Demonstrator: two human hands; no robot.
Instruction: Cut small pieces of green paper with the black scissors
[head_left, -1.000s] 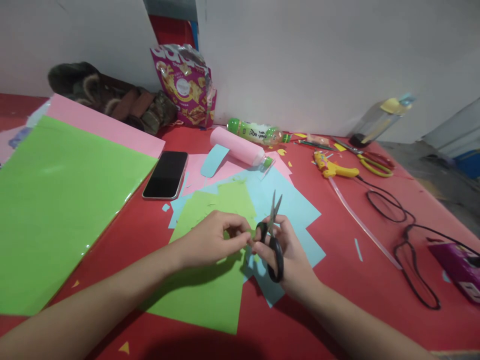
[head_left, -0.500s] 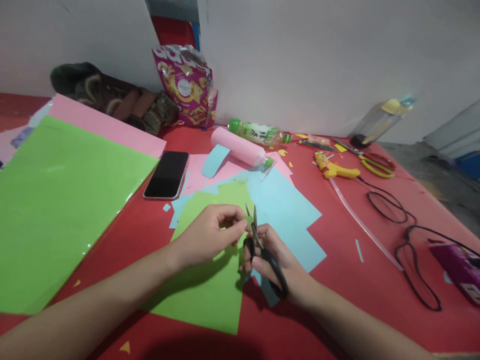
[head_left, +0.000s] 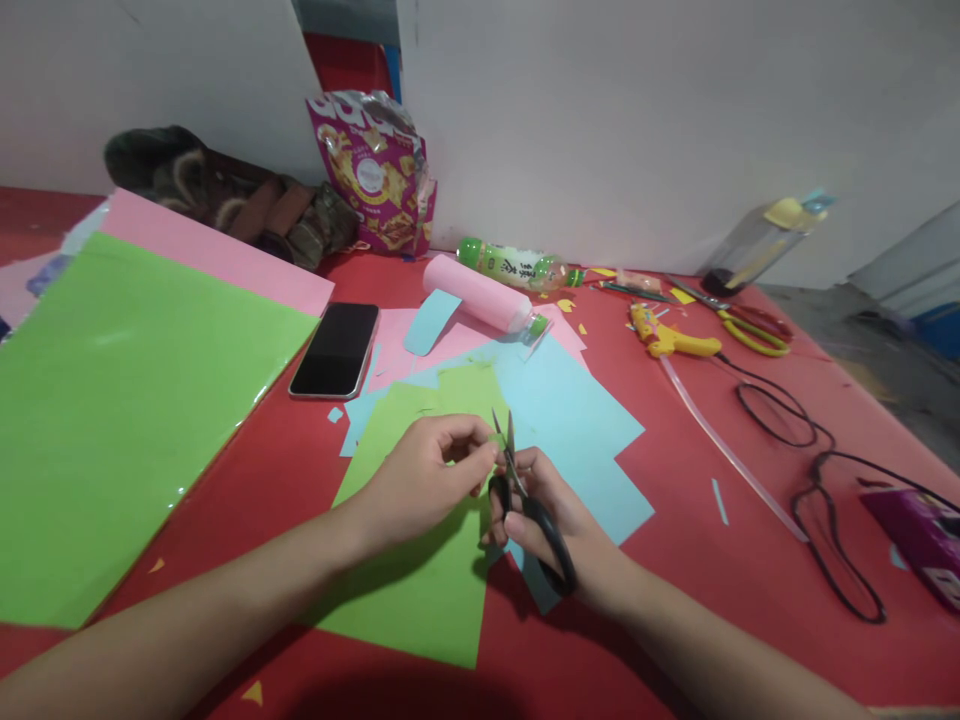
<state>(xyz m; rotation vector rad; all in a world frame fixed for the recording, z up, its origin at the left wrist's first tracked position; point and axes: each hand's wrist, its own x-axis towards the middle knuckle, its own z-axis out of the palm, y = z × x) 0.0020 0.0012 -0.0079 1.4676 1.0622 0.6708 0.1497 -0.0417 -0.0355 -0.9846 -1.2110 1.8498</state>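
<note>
In my right hand (head_left: 555, 510) is a pair of black-handled scissors (head_left: 551, 545), its blades parted slightly and pointing away from me. My left hand (head_left: 435, 470) pinches a small piece of green paper (head_left: 498, 440) between thumb and fingers, right at the blades. Most of that piece is hidden by the fingertips. Beneath both hands lies a larger green sheet (head_left: 420, 625), overlapping light blue paper (head_left: 570, 420). Farther back, a bottle wrapped in pink paper (head_left: 476, 292) lies on its side, with a blue paper strip (head_left: 431, 322) against it.
A phone (head_left: 335, 350) lies left of the papers, beside a large packet of green sheets (head_left: 150, 400). To the right are a yellow glue gun (head_left: 671, 335) with its cord and other scissors (head_left: 754, 330). A tea bottle (head_left: 517, 265) and snack bag (head_left: 379, 175) are by the wall.
My left hand has shifted very slightly towards me and right, still pinching the green piece. The scissors stay in nearly the same place, blades still parted.
</note>
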